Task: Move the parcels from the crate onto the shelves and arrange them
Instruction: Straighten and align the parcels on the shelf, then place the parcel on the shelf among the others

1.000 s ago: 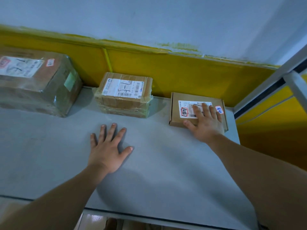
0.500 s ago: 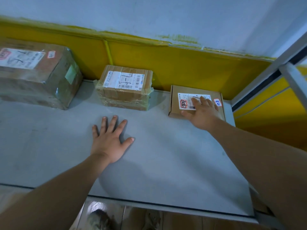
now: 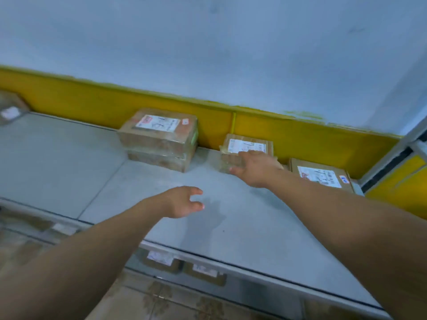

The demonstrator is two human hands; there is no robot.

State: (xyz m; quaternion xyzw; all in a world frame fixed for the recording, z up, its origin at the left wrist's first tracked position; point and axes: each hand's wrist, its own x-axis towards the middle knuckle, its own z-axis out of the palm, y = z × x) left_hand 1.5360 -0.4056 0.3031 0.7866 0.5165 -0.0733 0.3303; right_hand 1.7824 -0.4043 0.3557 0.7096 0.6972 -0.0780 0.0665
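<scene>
now the left hand [image 3: 182, 202] hovers loosely curled, empty, over the smooth grey shelf [image 3: 242, 227], while the right hand [image 3: 256, 168] touches a film-wrapped cardboard parcel [image 3: 247, 146], grip too blurred to tell.

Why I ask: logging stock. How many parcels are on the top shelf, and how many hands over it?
Parcels on the top shelf: 4, one cut off at left
Hands: 2, left hand, right hand
Total: 6

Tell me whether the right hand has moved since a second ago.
Yes. The right hand has left the flat parcel on the right and shifted left, and now lies against the middle taped parcel.
</scene>
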